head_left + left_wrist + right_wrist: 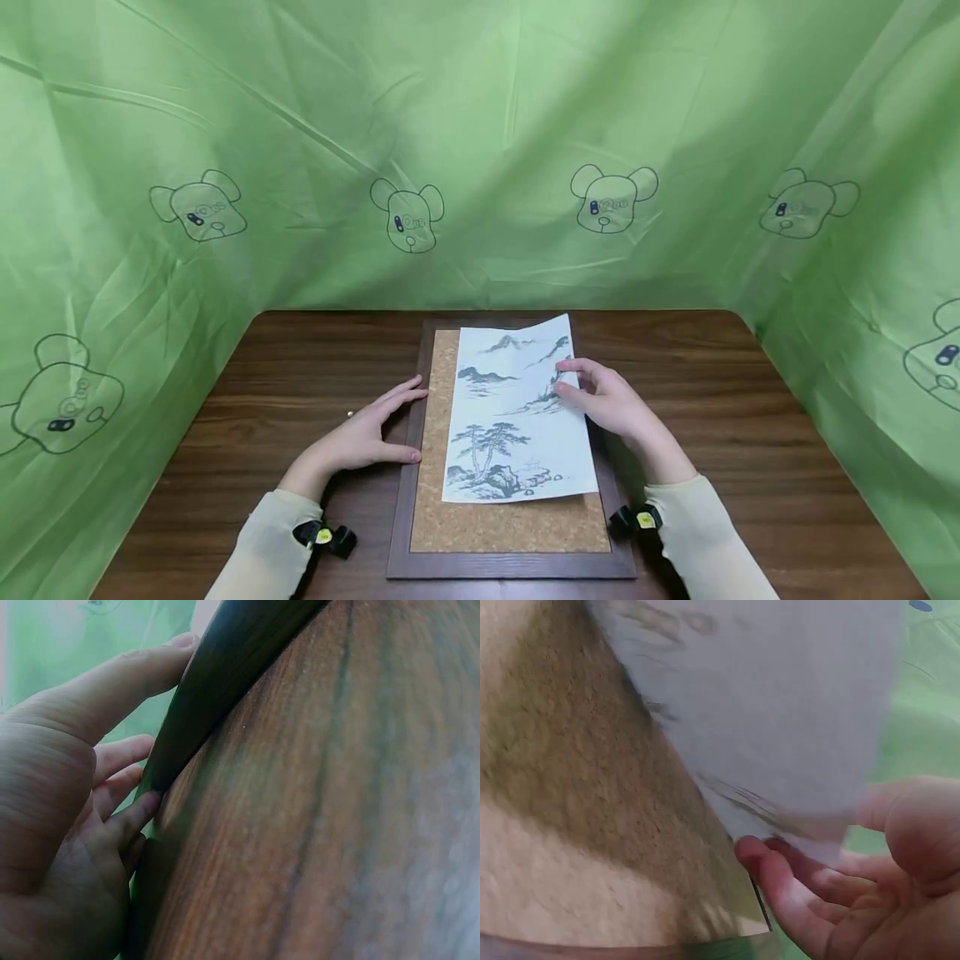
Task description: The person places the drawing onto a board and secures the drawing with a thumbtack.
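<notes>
Cork board (510, 525), dark wooden frame, flat on brown wood-grain desk (750, 433), centred before the person. Ink landscape print (517, 417) on white paper, lying on the cork, slightly askew, upper right corner lifted off the surface; mountains at top, pine and rocks at bottom.

Left hand (367, 437): flat on desk against the frame's left edge, fingers extended and relaxed, fingertips (142, 810) touching the frame's outer side, thumb along the rail; nothing grasped.

Right hand (611, 400): at the print's right edge, thumb on top of the sheet, fingers (776, 881) curled beneath it, pinching the paper and raising that side clear of the cork.

Cream sleeves on both forearms; black wrist strap with yellow tag (324, 536) on left, matching one (643, 520) on right.

Green fabric backdrop (480, 125) with outlined bear-head motifs, enclosing desk on three sides.
</notes>
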